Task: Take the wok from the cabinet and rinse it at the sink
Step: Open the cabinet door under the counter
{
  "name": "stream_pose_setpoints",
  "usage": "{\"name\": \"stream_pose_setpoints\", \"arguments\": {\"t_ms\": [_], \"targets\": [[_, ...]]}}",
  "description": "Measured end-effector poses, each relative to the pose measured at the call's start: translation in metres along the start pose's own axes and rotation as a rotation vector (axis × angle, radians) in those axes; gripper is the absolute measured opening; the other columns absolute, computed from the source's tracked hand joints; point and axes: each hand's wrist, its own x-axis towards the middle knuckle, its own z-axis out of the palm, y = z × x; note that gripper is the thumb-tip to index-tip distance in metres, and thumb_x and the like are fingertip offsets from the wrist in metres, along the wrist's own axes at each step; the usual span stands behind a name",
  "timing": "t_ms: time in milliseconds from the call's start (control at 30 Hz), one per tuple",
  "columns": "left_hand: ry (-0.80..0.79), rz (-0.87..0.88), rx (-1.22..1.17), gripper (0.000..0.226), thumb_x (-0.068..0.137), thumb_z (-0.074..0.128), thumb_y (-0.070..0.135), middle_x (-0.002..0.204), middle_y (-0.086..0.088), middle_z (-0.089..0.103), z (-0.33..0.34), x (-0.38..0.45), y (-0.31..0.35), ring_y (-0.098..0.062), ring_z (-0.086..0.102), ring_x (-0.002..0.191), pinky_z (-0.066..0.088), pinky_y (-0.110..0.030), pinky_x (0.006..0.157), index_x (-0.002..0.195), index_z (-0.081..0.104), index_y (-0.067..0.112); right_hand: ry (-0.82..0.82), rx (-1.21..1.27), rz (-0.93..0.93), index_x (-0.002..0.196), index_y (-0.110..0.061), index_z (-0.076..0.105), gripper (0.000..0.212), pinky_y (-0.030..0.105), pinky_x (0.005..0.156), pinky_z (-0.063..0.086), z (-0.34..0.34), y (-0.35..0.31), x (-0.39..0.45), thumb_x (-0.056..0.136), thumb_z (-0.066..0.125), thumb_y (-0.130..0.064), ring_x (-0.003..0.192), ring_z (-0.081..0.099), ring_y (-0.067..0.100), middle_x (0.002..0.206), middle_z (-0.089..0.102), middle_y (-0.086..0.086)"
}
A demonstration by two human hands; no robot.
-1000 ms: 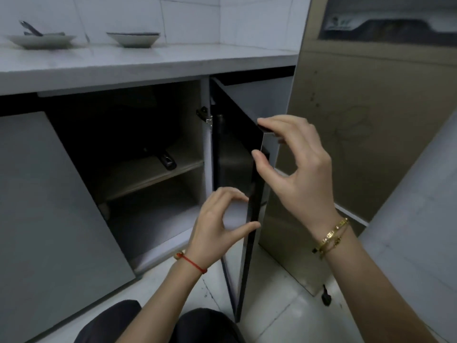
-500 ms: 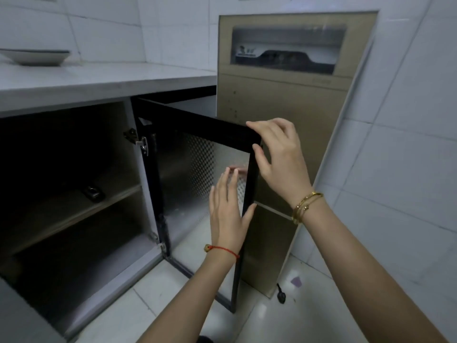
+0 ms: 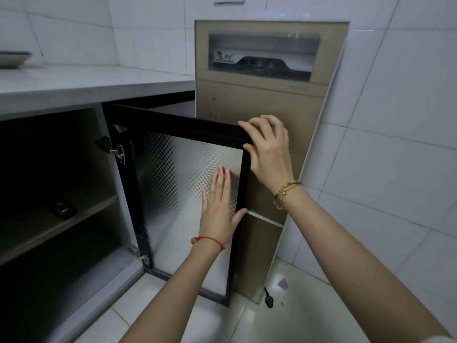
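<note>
Right hand has its grip on the top outer corner of the cabinet door, fingers curled over the black frame and thumb on the inner edge. Left hand isn't grasping anything, it's just pressed flat and open against the patterned silvery panel a bit below and inward of that grip, thumb hooked at the frame's edge. Red string on the left wrist, gold bangles on the right.

Door is swung wide open on its hinge, well to the left of the grip. Past the hinge the cabinet is really dark inside. There's a wooden shelf across the middle with a dark handle poking out on it, which might be the wok's, but can't really tell since the rest is lost in shadow.

Just behind the grip stands a tall gold-brown appliance with a window near its top, close against the open door. White bench runs above the cabinet, up and left of the grip, with a shallow dish at its far left. Walls are white tile, floor is pale glossy tile too, with a small black thing lying by the appliance's base.
</note>
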Motion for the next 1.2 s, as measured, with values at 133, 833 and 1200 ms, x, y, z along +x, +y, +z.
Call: {"name": "stream_pose_setpoints", "arguments": {"t_ms": [133,833,1200], "targets": [[-0.045,0.004,0.012,0.101,0.087,0.052,0.057,0.159,0.003,-0.025,-0.001,0.002,-0.002,-0.017,-0.02,0.147,-0.001,-0.045,0.121,0.151,-0.018,0.021,-0.005,0.014,0.012,0.129,-0.018,0.057,0.044,0.044,0.104,0.038,0.001,-0.001,0.001,0.085,0.06,-0.013,0.125,0.04,0.024,0.124,0.058,0.001],[-0.127,-0.044,0.049,0.078,0.096,0.044,0.047,0.162,0.001,-0.007,-0.08,-0.047,-0.025,-0.015,-0.011,0.148,-0.004,-0.039,0.122,0.154,-0.001,0.02,-0.026,-0.035,-0.119,0.136,-0.014,0.05,0.048,0.05,0.119,0.017,-0.029,-0.045,-0.013,0.088,0.056,-0.017,0.131,0.04,0.025,0.13,0.054,0.006],[0.072,-0.357,0.008,0.062,0.094,0.052,0.039,0.153,-0.002,0.036,-0.174,-0.092,-0.088,-0.016,0.033,0.14,0.031,-0.035,0.115,0.149,0.031,0.02,-0.157,0.356,-0.308,0.136,-0.015,0.048,0.043,0.041,0.12,0.019,0.001,-0.163,-0.013,0.093,0.049,-0.021,0.127,0.046,0.019,0.13,0.054,0.001]]}}
